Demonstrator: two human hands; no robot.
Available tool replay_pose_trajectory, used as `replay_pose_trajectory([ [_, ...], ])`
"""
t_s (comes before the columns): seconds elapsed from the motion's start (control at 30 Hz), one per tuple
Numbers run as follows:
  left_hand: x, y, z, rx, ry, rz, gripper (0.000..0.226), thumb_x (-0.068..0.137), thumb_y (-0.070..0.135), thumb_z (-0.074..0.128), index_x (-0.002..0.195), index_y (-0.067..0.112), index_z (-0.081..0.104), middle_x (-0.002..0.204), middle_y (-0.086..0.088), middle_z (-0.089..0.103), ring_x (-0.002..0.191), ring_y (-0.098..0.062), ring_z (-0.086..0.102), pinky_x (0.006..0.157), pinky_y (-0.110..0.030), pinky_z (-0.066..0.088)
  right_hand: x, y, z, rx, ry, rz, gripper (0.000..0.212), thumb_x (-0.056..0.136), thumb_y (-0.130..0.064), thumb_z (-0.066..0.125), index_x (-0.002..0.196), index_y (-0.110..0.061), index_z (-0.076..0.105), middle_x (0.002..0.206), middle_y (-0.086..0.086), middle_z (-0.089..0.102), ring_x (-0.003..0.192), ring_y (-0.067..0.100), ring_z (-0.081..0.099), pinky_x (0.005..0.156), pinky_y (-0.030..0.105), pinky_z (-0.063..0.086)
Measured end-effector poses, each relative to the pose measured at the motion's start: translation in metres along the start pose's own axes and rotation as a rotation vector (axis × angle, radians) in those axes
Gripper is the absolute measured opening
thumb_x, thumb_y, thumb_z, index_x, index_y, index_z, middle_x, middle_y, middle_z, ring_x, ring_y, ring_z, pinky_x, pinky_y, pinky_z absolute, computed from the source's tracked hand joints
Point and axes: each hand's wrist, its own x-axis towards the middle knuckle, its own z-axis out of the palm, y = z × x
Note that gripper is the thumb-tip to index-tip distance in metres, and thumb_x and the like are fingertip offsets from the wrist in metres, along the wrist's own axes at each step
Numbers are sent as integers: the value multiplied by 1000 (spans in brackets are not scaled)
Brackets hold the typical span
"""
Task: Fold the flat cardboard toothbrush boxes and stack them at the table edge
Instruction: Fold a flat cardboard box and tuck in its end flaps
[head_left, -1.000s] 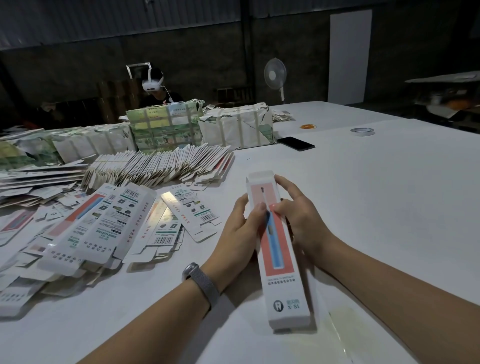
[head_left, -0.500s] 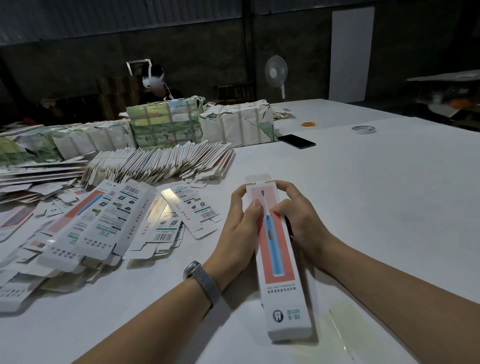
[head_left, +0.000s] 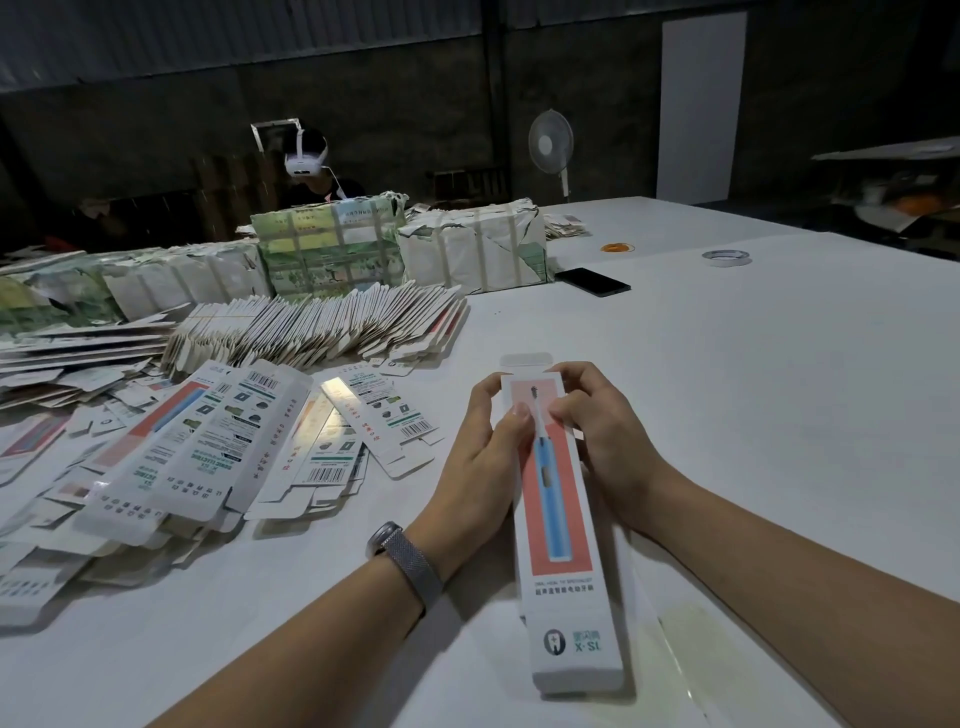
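Both hands' fingers (head_left: 563, 374) hide the folded box's (head_left: 563, 545) far sides. The loose flat boxes (head_left: 171, 467) run off the left edge. Their small print is unreadable.

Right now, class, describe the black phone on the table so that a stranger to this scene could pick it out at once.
Start from the big white table and look to its far side, where paper-wrapped bundles strapped with tape stand. Just right of the rightmost bundle lies the phone, flat and screen up. It is the only dark, glossy slab there; the orange ring and tape roll beyond it are round and pale.
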Motion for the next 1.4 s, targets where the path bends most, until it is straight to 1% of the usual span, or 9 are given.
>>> replay_pose_trajectory([
  [0.13,0,-1,0,-11,-11,-35,26,109,30,39,135,29,42,93,4,73,77,-15,75,66,-22,58,0,1,-1,41,65,-9,27,75,-28,55,101,-20,56,101,3,69,82,24,72,69,29,59],
  [0.3,1,-4,-2,-56,-28,-109,26,108,37,40,134,34,38,91,4,76,78,-19,76,67,-26,59,2,1,-2,33,108,-32,26,94,-3,59,106,-25,52,111,8,66,89,26,73,73,32,62],
  [0.47,2,-6,-5,-121,-14,-129,24,107,41,42,122,54,31,84,3,77,72,-20,76,63,-24,58,1,-1,-2,25,94,-37,26,97,-5,58,108,-28,53,110,6,66,86,24,74,71,31,62],
  [0.6,5,-11,-6,-85,-32,-136,35,107,42,42,139,38,31,86,2,77,76,-22,76,66,-28,59,-1,-2,-2,13,87,-43,27,97,-3,57,107,-28,56,105,4,65,83,21,74,66,26,60],
  [0.77,5,-12,-6,-93,-18,-136,36,96,49,49,129,38,38,85,-2,77,74,-24,76,64,-28,59,0,-2,-2,28,40,23,30,99,-2,51,111,-29,57,108,9,66,82,20,72,70,29,61],
  [0.93,3,-9,-5,-46,-31,-114,19,107,37,45,125,38,41,79,1,76,70,-19,76,61,-23,57,1,-2,-1,-49,63,55,19,104,-20,50,94,-25,65,87,0,72,74,21,72,66,26,60],
  [1.07,2,-5,-4,3,-83,-111,18,106,37,46,124,38,41,79,6,76,71,-15,76,61,-20,56,3,-4,-3,-11,98,87,33,103,-35,52,72,-25,61,72,-1,67,64,17,68,65,28,59],
  [1.23,1,-3,-4,13,-121,-113,13,106,37,45,119,40,41,76,7,75,69,-14,75,62,-20,56,5,-4,-5,-42,127,108,18,99,-18,57,83,-17,64,80,6,68,69,23,68,73,38,60],
  [1.4,2,-4,-4,20,-126,-105,11,107,37,45,116,42,42,78,5,76,70,-16,75,63,-21,57,4,-4,-3,-86,150,124,19,99,-18,57,85,-19,69,83,4,73,66,19,69,67,30,61],
])
